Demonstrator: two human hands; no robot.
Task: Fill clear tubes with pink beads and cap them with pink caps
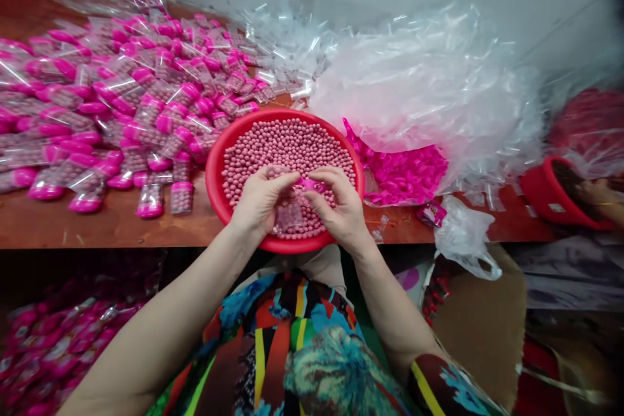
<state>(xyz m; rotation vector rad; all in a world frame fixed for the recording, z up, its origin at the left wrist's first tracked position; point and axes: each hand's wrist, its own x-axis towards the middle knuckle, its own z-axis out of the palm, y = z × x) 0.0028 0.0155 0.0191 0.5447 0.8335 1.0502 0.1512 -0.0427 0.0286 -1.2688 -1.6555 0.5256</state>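
Observation:
A red basin (213, 175) full of small round pink balls (287, 143) stands at the table's front edge. Over it, my left hand (258, 201) is closed around a small clear plastic container (291, 216), partly hidden by the fingers. My right hand (341, 208) pinches a bright pink cap (314, 186) at the container's upper end. Whether the cap is seated on it I cannot tell. The fingertips of both hands almost meet above the balls.
Many filled containers with pink caps (146, 104) are heaped on the left. A bag of pink caps (404, 175) lies right of the basin, below clear plastic bags (429, 84). Another person's hand (602, 198) reaches into a red bucket (550, 195) at far right.

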